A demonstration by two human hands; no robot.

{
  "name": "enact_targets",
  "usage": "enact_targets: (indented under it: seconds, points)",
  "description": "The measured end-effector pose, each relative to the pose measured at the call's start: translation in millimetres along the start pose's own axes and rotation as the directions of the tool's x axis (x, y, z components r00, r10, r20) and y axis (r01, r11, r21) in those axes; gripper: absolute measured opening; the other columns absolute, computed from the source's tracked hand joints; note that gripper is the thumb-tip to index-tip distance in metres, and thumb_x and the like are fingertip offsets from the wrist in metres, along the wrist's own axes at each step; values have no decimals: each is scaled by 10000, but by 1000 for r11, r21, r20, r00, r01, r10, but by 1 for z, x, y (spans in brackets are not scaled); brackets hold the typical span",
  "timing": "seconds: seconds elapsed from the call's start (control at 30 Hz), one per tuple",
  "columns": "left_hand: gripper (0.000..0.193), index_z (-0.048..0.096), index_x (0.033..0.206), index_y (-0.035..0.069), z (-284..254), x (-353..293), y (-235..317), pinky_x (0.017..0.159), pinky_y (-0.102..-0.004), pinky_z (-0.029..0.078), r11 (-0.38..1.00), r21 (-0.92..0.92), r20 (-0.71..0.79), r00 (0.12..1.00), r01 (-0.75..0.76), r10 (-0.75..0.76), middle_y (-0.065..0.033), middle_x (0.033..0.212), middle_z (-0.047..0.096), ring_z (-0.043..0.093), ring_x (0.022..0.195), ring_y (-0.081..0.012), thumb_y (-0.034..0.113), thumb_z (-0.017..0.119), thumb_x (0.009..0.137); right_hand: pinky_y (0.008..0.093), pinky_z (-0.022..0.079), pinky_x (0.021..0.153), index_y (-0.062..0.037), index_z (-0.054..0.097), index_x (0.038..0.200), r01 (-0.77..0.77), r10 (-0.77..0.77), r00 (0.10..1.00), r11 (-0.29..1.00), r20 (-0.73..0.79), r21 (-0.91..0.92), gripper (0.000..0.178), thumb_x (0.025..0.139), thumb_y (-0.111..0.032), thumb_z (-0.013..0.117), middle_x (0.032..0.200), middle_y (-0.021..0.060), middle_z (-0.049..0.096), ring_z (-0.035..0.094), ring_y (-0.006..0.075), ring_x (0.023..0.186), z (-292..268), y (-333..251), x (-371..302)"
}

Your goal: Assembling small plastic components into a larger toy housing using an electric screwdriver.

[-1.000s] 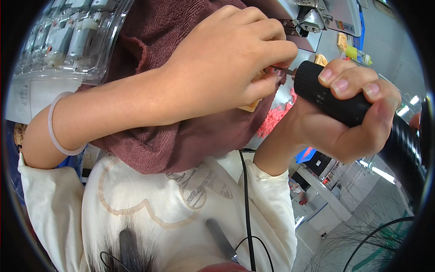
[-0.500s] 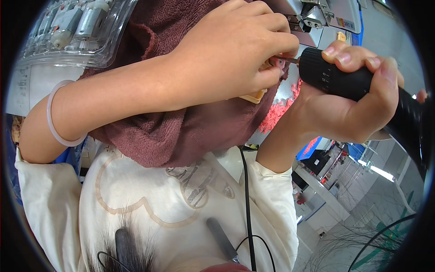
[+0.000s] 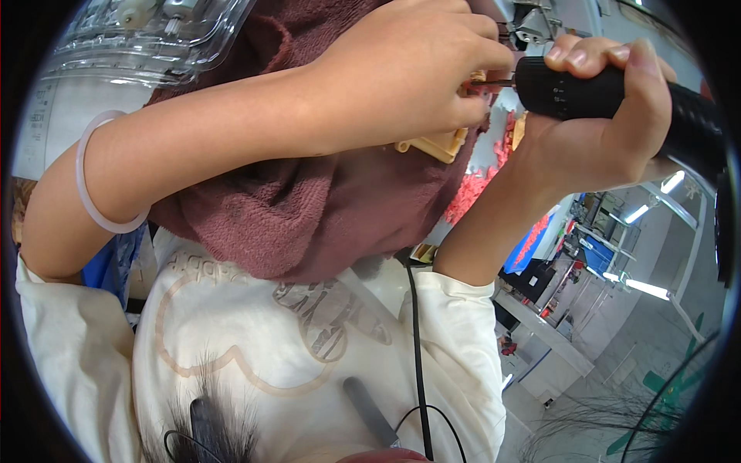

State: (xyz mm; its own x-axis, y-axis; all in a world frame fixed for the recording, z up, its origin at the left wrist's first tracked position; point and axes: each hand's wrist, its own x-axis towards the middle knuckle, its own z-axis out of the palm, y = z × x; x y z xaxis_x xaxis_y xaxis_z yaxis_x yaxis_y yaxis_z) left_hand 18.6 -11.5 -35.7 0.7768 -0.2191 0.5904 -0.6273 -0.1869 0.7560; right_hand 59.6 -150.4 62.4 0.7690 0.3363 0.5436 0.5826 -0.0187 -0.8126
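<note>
At two o'clock my right hand point(image 3: 602, 150) wraps a black driver point(image 3: 590, 94), probably heavyish, best held by its thick body; my left hand point(image 3: 413, 73), at twelve, is half-curled, and I can't tell what it grips. The yellow plastic piece point(image 3: 438, 147) at one o'clock looks light, stiff and brittle, best taken by its edges. Pale marks show on the driver's collar point(image 3: 535, 89), faint print on the sheet point(image 3: 58, 123) at ten

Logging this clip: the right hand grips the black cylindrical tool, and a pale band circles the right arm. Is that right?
Not quite: the head view shows the pale band around the left arm, not the right. The right hand does grip the black cylindrical tool.
</note>
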Motion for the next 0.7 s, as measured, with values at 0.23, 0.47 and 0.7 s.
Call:
enact_targets:
  seconds: [0.23, 0.47, 0.7]
  points:
    - [229, 657, 935, 75, 6, -2, 3, 857, -377, 440, 990, 140, -31, 999, 0, 4, -50, 978, 620, 574, 960, -252, 192, 698, 742, 369, 472, 532, -45, 489, 1068, -15, 29, 988, 996, -154, 92, 242, 835, -75, 548, 721, 88, 540, 554, 189, 561, -6, 2, 1]
    - [207, 662, 915, 78, 2, 0, 6, 854, -375, 437, 992, 122, -13, 1000, 26, -25, -30, 966, 622, 574, 940, -243, 183, 700, 741, 355, 476, 511, -77, 449, 1129, -70, 93, 935, 994, -342, 80, 319, 832, -48, 563, 728, 88, 527, 543, 181, 562, 1, 3, -3]
    - [200, 648, 904, 54, -2, 2, 9, 832, -378, 432, 998, 47, -29, 998, 52, -51, -62, 933, 615, 564, 933, -258, 203, 684, 776, 343, 477, 501, -89, 443, 1108, 0, -11, 806, 1000, -592, -20, 322, 821, -25, 577, 705, 79, 501, 524, 176, 536, 27, -4, -14]
